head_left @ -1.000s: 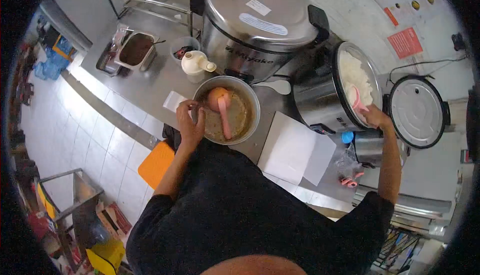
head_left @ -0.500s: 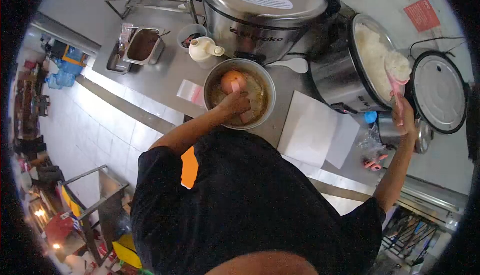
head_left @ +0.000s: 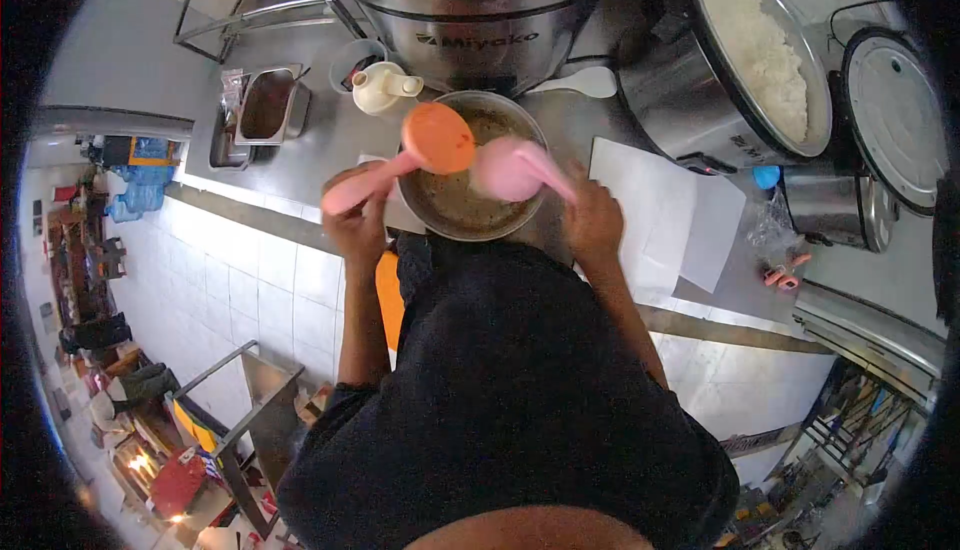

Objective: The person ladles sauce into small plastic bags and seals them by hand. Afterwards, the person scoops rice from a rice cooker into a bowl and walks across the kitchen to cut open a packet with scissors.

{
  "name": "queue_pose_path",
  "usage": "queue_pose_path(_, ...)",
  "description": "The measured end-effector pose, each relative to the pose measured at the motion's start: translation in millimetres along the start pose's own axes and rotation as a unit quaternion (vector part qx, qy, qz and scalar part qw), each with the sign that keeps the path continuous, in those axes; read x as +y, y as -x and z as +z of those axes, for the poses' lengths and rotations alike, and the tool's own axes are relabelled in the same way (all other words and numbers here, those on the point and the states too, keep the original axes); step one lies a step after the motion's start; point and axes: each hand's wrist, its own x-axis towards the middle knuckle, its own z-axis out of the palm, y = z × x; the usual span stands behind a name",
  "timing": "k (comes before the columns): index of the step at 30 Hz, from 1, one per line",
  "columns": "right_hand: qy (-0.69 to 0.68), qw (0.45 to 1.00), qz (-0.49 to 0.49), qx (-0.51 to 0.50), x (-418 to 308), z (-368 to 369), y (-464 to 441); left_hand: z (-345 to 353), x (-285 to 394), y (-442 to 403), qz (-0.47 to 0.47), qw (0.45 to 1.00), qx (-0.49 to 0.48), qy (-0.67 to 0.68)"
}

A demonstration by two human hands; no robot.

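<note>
My left hand [head_left: 355,228] is closed on the pink handle of a ladle [head_left: 438,138] whose round head is orange, raised over the left side of a metal pan [head_left: 470,235]. A thin brown, oily layer coats the pan's inside. My right hand [head_left: 593,218] grips a pink rice scoop [head_left: 508,170] by its handle, its head tilted over the pan beside the ladle. The scoop is blurred, and whether rice lies in it I cannot tell. Cooked white rice [head_left: 755,50] fills the open rice cooker [head_left: 690,100] at the right.
Behind the pan stands a large closed cooker [head_left: 470,40] beside a cream pump bottle [head_left: 382,88]. A white paddle [head_left: 590,82] lies near white paper sheets [head_left: 645,215]. Metal containers [head_left: 272,108] sit at left, the cooker's lid [head_left: 893,115] at right.
My right hand has brought the scoop from the rice cooker leftward over the pan. My left hand has lifted the ladle out of the pan and moved left. The view has shifted.
</note>
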Motion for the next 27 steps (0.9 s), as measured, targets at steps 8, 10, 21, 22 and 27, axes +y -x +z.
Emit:
queue_pose_path(8, -0.016, 0.999, 0.022, -0.022, -32, -91, -28, -20, 11, 6, -0.014, 0.999, -0.018, -0.049)
queue_pose_path(10, 0.068, 0.992, -0.046, -0.095, -36, -68, -30, -15, 10, -2, -0.019, 1.000, 0.003, -0.010)
queue_pose_path(21, -0.245, 0.958, 0.027, -0.145, 22, -131, -33, -16, 8, -18, 0.066, 0.972, -0.128, -0.187)
queue_pose_path(22, -0.317, 0.948, -0.005, -0.025, 62, -136, -23, -18, -5, -16, 0.111, 0.948, -0.192, -0.230)
queue_pose_path(27, -0.292, 0.911, 0.280, 0.077, 214, -188, 76, 5, -17, 11, -0.038, 0.949, -0.235, -0.209)
